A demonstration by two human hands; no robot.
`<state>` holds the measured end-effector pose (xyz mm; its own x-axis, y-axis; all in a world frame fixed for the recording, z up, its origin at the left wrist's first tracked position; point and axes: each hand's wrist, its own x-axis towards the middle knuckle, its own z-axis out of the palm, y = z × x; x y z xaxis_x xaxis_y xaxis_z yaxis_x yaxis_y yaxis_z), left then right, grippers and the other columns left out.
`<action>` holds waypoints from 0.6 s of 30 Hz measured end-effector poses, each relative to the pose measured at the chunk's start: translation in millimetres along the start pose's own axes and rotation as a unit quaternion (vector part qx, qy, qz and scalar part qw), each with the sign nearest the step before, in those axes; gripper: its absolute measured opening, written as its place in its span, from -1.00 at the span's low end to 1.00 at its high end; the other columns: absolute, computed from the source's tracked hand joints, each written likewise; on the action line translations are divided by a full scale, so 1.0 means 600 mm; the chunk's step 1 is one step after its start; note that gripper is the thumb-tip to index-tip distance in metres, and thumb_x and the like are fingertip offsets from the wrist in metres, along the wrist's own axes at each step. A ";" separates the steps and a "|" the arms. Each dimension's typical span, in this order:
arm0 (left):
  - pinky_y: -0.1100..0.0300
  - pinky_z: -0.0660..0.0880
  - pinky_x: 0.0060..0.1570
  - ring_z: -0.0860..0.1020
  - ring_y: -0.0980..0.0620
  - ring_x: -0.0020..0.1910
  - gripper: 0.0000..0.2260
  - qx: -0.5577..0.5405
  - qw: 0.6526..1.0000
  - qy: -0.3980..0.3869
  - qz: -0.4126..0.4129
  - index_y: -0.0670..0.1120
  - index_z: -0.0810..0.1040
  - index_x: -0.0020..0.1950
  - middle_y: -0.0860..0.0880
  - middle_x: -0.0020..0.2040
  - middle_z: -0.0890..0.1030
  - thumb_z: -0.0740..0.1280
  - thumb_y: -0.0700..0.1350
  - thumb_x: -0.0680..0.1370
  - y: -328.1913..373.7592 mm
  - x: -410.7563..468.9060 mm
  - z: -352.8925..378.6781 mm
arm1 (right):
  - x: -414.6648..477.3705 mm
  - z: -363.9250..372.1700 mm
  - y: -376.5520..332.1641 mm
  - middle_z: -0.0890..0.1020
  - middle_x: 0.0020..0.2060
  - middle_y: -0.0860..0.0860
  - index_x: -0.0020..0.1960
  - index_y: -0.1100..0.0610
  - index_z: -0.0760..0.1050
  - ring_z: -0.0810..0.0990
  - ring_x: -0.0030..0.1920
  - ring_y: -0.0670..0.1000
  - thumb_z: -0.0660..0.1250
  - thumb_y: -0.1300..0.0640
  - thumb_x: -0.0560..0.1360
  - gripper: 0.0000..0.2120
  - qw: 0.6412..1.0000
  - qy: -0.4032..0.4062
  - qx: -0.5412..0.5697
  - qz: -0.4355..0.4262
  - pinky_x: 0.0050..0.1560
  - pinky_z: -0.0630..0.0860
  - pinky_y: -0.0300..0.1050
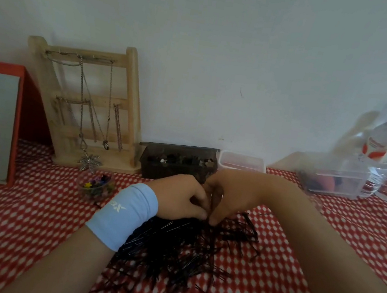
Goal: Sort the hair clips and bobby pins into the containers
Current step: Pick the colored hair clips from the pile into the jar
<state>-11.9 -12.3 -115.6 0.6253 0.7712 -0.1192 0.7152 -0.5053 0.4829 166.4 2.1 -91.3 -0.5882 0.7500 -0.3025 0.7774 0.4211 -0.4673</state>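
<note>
A single wide-angle view, worn on the person's head, faces forward and down across the desk (23, 234) toward the wall (226, 51) behind it. It sits close: the left hand (179, 200) and right hand (233, 197) meet near the frame's centre.

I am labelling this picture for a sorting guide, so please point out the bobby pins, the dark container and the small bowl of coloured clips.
bobby pins (179, 252), head view, middle of the black pile.
dark container (159, 168), head view, its front wall.
small bowl (91, 193), head view, its clear lower wall.
</note>
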 end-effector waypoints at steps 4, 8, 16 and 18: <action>0.36 0.48 -0.35 0.61 0.16 -0.35 -0.90 -0.119 0.991 0.063 -0.023 -0.04 0.68 -0.02 0.14 -0.34 0.65 0.35 -0.12 0.58 -0.005 -0.005 -0.012 | -0.009 -0.010 0.001 0.74 -0.15 0.00 0.08 0.07 0.55 0.72 -0.27 0.07 0.60 0.19 0.38 -0.66 0.994 0.056 0.088 -0.017 -0.15 0.65 -0.07; 0.28 0.41 -0.44 0.52 0.14 -0.37 -0.92 -0.260 0.952 0.148 -0.070 -0.02 0.70 -0.07 0.00 -0.35 0.60 0.43 -0.05 0.53 -0.010 -0.005 -0.020 | -0.021 -0.024 0.002 0.73 -0.08 0.06 0.17 0.10 0.54 0.70 -0.30 -0.03 0.57 0.28 0.40 -0.60 0.979 0.120 0.156 -0.044 -0.33 0.54 -0.29; 0.29 0.40 -0.45 0.55 0.13 -0.33 -0.89 -0.444 0.873 0.182 -0.092 -0.08 0.63 -0.04 0.00 -0.20 0.68 0.34 -0.09 0.59 -0.012 -0.004 -0.029 | -0.014 -0.028 0.014 0.74 -0.09 -0.04 0.06 0.00 0.70 0.72 -0.09 0.00 0.57 0.14 0.41 -0.77 0.953 0.233 0.162 -0.106 0.03 0.65 -0.05; 0.28 0.43 -0.42 0.59 0.10 -0.29 -0.85 -0.473 0.859 0.175 -0.088 -0.08 0.58 0.07 -0.02 -0.11 0.72 0.23 -0.09 0.65 -0.013 -0.011 -0.036 | -0.016 -0.028 0.012 0.74 -0.12 -0.04 0.04 0.04 0.71 0.72 -0.20 0.04 0.54 0.16 0.44 -0.82 0.945 0.252 0.177 -0.109 -0.19 0.63 -0.14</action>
<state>-28.5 -4.9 -99.9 0.2832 0.9561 -0.0755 0.1126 0.0451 0.9926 181.3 6.8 -77.7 -0.4753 0.8505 0.2250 0.4744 0.4632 -0.7486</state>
